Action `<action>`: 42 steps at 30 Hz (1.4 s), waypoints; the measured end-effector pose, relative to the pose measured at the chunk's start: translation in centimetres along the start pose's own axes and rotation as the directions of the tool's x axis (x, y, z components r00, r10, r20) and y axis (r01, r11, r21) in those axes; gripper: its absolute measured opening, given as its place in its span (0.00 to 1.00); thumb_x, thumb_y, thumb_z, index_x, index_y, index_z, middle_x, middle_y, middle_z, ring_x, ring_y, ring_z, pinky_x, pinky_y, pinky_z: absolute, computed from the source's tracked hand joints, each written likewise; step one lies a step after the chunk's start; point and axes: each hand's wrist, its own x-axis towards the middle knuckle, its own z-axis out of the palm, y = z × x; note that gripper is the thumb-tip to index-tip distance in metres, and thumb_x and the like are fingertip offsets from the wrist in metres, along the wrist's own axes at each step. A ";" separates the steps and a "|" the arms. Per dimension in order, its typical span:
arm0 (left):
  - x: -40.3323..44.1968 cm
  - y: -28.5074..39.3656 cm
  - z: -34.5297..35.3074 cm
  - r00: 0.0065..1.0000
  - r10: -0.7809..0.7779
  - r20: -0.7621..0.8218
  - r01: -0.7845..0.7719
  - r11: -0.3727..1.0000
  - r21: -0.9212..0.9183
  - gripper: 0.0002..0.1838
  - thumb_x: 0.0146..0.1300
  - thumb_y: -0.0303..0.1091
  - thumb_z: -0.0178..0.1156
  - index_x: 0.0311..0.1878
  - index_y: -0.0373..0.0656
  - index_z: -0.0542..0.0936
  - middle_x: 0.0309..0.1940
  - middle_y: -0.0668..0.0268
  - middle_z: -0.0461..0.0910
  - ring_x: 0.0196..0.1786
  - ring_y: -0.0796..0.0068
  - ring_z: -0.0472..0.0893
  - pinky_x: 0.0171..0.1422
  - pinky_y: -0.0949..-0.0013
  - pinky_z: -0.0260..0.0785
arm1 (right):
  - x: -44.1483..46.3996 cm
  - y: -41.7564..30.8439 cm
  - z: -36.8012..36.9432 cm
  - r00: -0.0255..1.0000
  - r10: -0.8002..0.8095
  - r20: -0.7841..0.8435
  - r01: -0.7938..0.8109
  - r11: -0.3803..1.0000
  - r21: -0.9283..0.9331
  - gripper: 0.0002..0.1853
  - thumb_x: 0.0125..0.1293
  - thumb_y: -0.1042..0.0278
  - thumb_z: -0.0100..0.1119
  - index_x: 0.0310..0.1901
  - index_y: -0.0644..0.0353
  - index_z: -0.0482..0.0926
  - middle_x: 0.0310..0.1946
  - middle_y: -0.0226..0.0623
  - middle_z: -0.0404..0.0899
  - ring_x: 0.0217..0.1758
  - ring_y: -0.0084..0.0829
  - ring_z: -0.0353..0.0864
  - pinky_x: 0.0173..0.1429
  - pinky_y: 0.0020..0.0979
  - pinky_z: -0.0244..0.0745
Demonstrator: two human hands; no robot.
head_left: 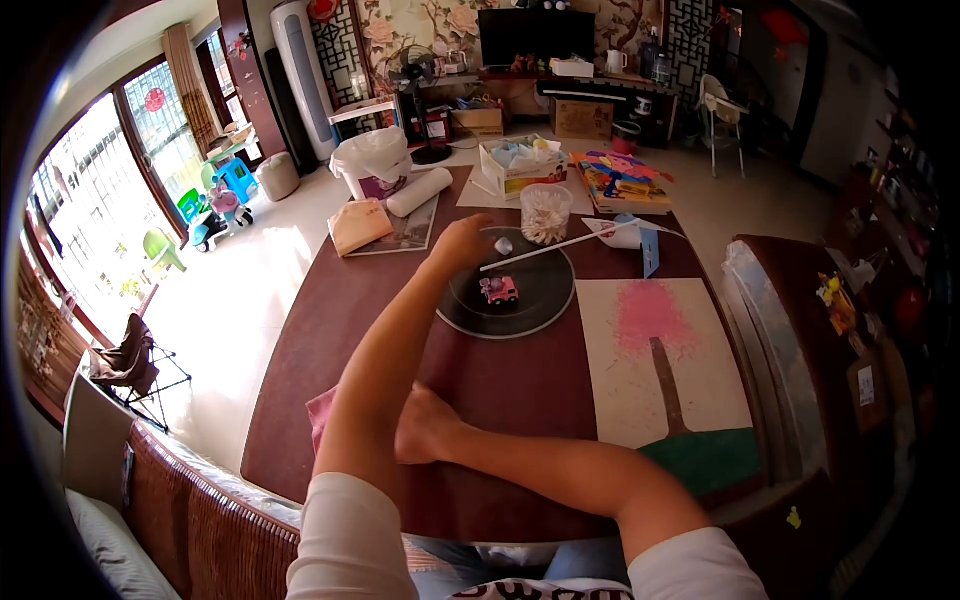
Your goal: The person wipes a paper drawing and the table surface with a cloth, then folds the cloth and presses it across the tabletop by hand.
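Note:
My left hand (464, 244) reaches over the far left part of a round dark turntable (515, 322), fingers curled; what they hold, if anything, is hidden. Just right of it lies a small whitish lump (503, 245). A small pink toy truck (499, 290) sits on the turntable, and a thin white stick (545, 250) crosses its far side. My right hand (425, 428) rests low on the table, its fingers hidden behind my left forearm. A pink cloth (320, 408) shows past that forearm; whether my right hand touches it I cannot tell.
Beyond the turntable stands a clear tub of cotton swabs (546, 213). A painting of a pink tree (615, 395) lies at right. Farther back are a white bucket (370, 155), a paper roll (420, 192), a tissue-filled box (522, 168) and colourful books (625, 185).

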 end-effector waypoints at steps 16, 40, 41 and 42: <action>-36.0 5.5 -11.3 0.970 -0.245 -0.012 0.245 0.968 0.060 0.25 0.66 0.33 0.52 0.65 0.33 0.65 0.63 0.47 0.67 0.67 0.52 0.66 0.71 0.59 0.58 | 0.2 -0.7 -0.8 0.977 0.043 0.210 0.000 0.980 -0.201 0.33 0.65 0.40 0.45 0.67 0.51 0.65 0.70 0.40 0.60 0.75 0.42 0.54 0.75 0.54 0.41; -18.3 -23.2 -10.3 0.936 -0.351 0.038 0.316 0.881 0.353 0.30 0.70 0.45 0.31 0.72 0.44 0.59 0.75 0.61 0.51 0.77 0.62 0.49 0.78 0.62 0.42 | 21.0 11.0 6.8 0.883 0.436 0.176 -0.344 0.854 -0.391 0.35 0.67 0.35 0.34 0.71 0.45 0.57 0.74 0.34 0.51 0.78 0.38 0.46 0.76 0.58 0.33; -18.4 -22.9 -10.2 0.938 -0.345 0.044 0.309 0.884 0.352 0.30 0.70 0.45 0.31 0.72 0.44 0.59 0.75 0.61 0.51 0.77 0.62 0.49 0.78 0.62 0.42 | 20.9 10.9 6.8 0.880 0.443 0.171 -0.354 0.852 -0.387 0.35 0.67 0.36 0.33 0.71 0.45 0.57 0.74 0.34 0.51 0.78 0.38 0.46 0.76 0.58 0.33; -18.6 -21.0 -10.8 0.910 -0.413 0.029 0.381 0.864 0.329 0.30 0.70 0.45 0.31 0.72 0.44 0.58 0.75 0.61 0.51 0.77 0.62 0.49 0.79 0.61 0.41 | 20.7 10.9 7.0 0.877 0.451 0.166 -0.363 0.848 -0.386 0.35 0.67 0.36 0.33 0.71 0.45 0.57 0.74 0.34 0.51 0.78 0.38 0.46 0.76 0.58 0.33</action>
